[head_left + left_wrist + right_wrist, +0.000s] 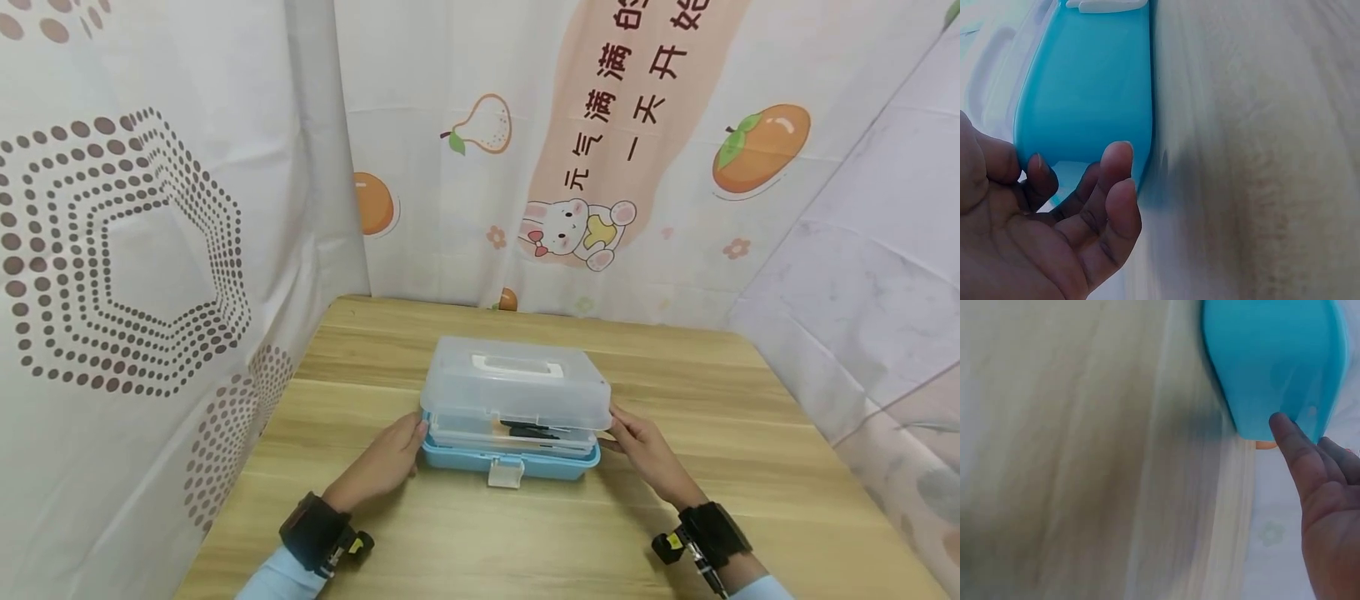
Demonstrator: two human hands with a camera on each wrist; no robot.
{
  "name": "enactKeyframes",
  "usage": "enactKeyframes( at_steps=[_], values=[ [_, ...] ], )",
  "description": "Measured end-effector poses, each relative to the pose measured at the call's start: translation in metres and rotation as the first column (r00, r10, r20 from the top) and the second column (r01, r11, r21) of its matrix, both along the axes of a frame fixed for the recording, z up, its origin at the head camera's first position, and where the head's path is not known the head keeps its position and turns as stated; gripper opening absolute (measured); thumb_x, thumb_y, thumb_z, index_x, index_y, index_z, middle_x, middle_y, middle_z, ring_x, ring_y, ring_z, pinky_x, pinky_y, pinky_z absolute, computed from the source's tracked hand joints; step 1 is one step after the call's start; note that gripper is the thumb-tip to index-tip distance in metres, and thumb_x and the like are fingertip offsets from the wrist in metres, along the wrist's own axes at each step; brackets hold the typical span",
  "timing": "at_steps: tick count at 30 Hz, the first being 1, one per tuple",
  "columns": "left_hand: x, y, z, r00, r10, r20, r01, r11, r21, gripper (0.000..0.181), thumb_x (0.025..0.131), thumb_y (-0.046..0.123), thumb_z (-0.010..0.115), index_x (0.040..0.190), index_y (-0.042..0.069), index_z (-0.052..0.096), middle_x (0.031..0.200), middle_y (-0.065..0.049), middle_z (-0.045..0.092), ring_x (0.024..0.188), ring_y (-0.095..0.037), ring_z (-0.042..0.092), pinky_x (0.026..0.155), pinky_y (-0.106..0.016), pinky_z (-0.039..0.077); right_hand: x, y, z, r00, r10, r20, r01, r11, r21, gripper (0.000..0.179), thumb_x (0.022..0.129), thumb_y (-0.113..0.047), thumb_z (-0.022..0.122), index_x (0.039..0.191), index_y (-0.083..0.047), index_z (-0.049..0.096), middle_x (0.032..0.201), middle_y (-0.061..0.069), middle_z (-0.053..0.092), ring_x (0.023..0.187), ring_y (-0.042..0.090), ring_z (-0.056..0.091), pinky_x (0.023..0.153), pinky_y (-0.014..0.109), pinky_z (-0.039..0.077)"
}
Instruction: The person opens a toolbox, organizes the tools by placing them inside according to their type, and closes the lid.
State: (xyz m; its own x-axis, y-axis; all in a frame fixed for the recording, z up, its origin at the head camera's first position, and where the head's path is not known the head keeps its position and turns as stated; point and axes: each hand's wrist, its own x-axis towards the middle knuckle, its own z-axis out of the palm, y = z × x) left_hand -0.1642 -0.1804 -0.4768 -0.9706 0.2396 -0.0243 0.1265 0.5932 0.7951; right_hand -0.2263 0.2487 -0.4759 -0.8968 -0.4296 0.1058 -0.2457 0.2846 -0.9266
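Observation:
A storage box stands on the table between the hands, with a light blue base [465,457] and a translucent lid [442,375]. The lid sits raised at the front, over a clear inner tray [465,432] with thin black items [528,431] in it. At the front a white latch [506,473] hangs down. My left hand [384,458] holds the box's left end, its thumb at the rim and its fingers curled by the side wall. On the opposite end, my right hand [647,454] touches the blue side [1272,369] with fairly straight fingers.
The wood-grain table [525,542] carries the box near its middle. Behind it hangs a printed curtain [420,275]; another curtain [157,275] closes off the left, and a pale marbled sheet [862,275] the right.

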Motion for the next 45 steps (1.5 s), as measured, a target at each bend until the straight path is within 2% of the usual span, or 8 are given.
enactKeyframes(
  at_steps=[9, 22, 28, 31, 35, 38, 41, 45],
  values=[
    [0.000, 0.003, 0.000, 1.000, -0.013, 0.025, 0.012, 0.999, 0.034, 0.032, 0.115, 0.031, 0.029, 0.114, 0.009, 0.053, 0.080, -0.006, 0.060, 0.066, -0.018, 0.057, 0.064, -0.032, 0.046, 0.027, 0.002, 0.003, 0.997, 0.010, -0.075, 0.000, 0.993, 0.122, 0.051, 0.114, -0.021, 0.039, 0.161, -0.008, 0.026, 0.158, 0.024, 0.037, 0.123, 0.009, 0.060, 0.094, 0.039, 0.055],
    [0.004, -0.011, 0.007, 0.997, -0.053, 0.049, 0.052, 0.998, 0.028, 0.022, 0.112, 0.015, 0.037, 0.123, 0.005, 0.054, 0.091, -0.012, 0.067, 0.068, -0.020, 0.060, 0.063, -0.032, 0.047, 0.045, -0.012, 0.009, 0.992, -0.100, 0.083, 0.094, 0.993, 0.074, 0.053, 0.114, -0.036, 0.036, 0.157, -0.004, 0.036, 0.160, 0.017, 0.038, 0.137, 0.037, 0.048, 0.101, 0.043, 0.050],
    [0.005, -0.009, 0.013, 0.987, -0.114, -0.115, 0.115, 0.993, 0.002, 0.086, 0.097, 0.012, 0.067, 0.164, 0.031, 0.015, 0.165, -0.016, 0.026, 0.124, -0.032, 0.058, 0.089, -0.047, 0.055, 0.046, -0.013, 0.002, 0.985, -0.167, 0.042, 0.162, 0.982, 0.097, 0.049, 0.112, -0.032, 0.047, 0.157, -0.013, 0.040, 0.157, 0.014, 0.042, 0.129, 0.035, 0.057, 0.093, 0.040, 0.055],
    [0.005, -0.007, 0.014, 0.962, -0.166, -0.216, 0.159, 0.986, -0.049, 0.084, 0.097, 0.028, 0.075, 0.162, 0.039, 0.023, 0.167, -0.017, 0.020, 0.143, -0.041, 0.039, 0.100, -0.059, 0.048, 0.047, -0.019, -0.001, 0.975, -0.217, -0.039, 0.220, 0.954, 0.201, 0.048, 0.109, -0.025, 0.054, 0.155, -0.015, 0.043, 0.154, 0.013, 0.047, 0.127, 0.036, 0.059, 0.095, 0.043, 0.054],
    [0.009, -0.003, 0.014, 0.953, -0.107, -0.283, 0.097, 0.994, -0.049, 0.075, 0.091, 0.037, 0.078, 0.156, 0.034, 0.040, 0.159, -0.019, 0.033, 0.139, -0.041, 0.045, 0.103, -0.055, 0.047, 0.054, -0.029, -0.006, 0.959, -0.229, -0.166, 0.276, 0.889, 0.367, 0.047, 0.104, -0.011, 0.063, 0.149, -0.010, 0.052, 0.144, 0.016, 0.057, 0.120, 0.032, 0.066, 0.092, 0.041, 0.056],
    [0.008, -0.001, 0.019, 0.950, -0.081, -0.301, 0.070, 0.996, -0.048, 0.076, 0.088, 0.032, 0.081, 0.154, 0.032, 0.044, 0.156, -0.017, 0.039, 0.135, -0.037, 0.050, 0.101, -0.049, 0.050, 0.059, -0.031, -0.002, 0.964, -0.222, -0.148, 0.266, 0.855, 0.445, 0.029, 0.102, -0.011, 0.065, 0.131, -0.008, 0.070, 0.103, 0.011, 0.075, 0.079, 0.017, 0.070, 0.068, 0.029, 0.056],
    [0.006, 0.001, 0.022, 0.945, -0.083, -0.317, 0.063, 0.995, -0.074, 0.079, 0.086, 0.031, 0.083, 0.154, 0.032, 0.043, 0.155, -0.016, 0.041, 0.137, -0.036, 0.049, 0.100, -0.048, 0.051, 0.064, -0.034, 0.007, 0.977, -0.182, -0.112, 0.214, 0.834, 0.509, 0.014, 0.101, -0.015, 0.066, 0.095, -0.013, 0.079, 0.068, -0.005, 0.062, 0.055, 0.006, 0.049, 0.054, 0.023, 0.040],
    [0.005, 0.002, 0.022, 0.939, -0.076, -0.336, 0.043, 0.994, -0.103, 0.081, 0.083, 0.031, 0.086, 0.153, 0.028, 0.046, 0.152, -0.018, 0.044, 0.135, -0.036, 0.050, 0.098, -0.047, 0.052, 0.069, -0.046, 0.004, 1.000, -0.002, 0.006, -0.001, 0.886, 0.463, 0.020, 0.102, -0.019, 0.066, 0.087, -0.013, 0.076, 0.067, -0.007, 0.063, 0.055, 0.007, 0.053, 0.053, 0.024, 0.045]
  ],
)
